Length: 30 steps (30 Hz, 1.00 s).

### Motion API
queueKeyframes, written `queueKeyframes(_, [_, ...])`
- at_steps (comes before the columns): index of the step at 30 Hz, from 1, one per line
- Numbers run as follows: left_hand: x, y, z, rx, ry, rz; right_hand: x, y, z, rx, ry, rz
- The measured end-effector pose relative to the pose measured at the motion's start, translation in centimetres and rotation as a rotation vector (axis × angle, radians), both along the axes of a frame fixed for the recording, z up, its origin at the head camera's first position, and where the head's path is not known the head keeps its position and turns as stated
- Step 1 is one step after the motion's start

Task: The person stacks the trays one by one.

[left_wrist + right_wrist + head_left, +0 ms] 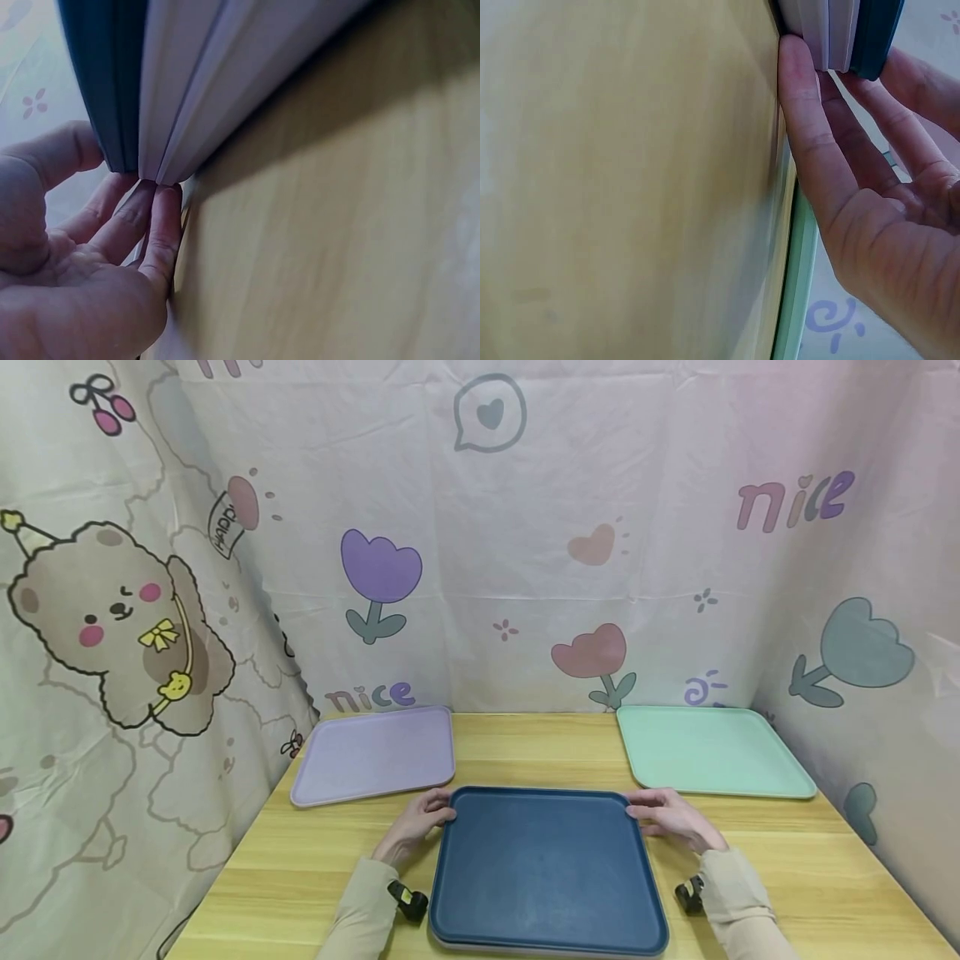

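Flanking the stack at lower centre, left hand and right hand touch its upper corners, fingers extended, apparently for even control.

Head view looks forward and down from above; 2 close wrist views share the blue tray.

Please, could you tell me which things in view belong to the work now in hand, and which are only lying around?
Part of the work, it seems:
dark blue tray, touched by the left hand and right hand
pale trays stacked beneath it

Lying around:
lilac tray, untouched, though perhaps meant for the work too
mint green tray, likewise
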State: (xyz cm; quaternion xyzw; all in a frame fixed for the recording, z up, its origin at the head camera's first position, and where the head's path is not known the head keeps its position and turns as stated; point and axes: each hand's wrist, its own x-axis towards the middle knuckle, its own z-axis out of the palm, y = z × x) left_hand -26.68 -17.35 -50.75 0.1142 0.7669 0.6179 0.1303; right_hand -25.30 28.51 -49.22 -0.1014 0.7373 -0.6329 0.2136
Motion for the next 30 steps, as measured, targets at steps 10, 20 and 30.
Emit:
queueKeyframes(10, [0.11,-0.11,0.15,0.031,-0.028,-0.020,-0.02,0.02,-0.05,0.029,0.019,-0.002])
queueKeyframes(20, [0.07,-0.14,0.03,0.040,-0.049,-0.014,0.14,-0.14,0.14,0.042,0.050,0.003])
queueKeyframes(30, [-0.03,-0.26,-0.06,0.052,-0.051,-0.015,0.14,-0.24,0.07,0.049,0.053,0.001])
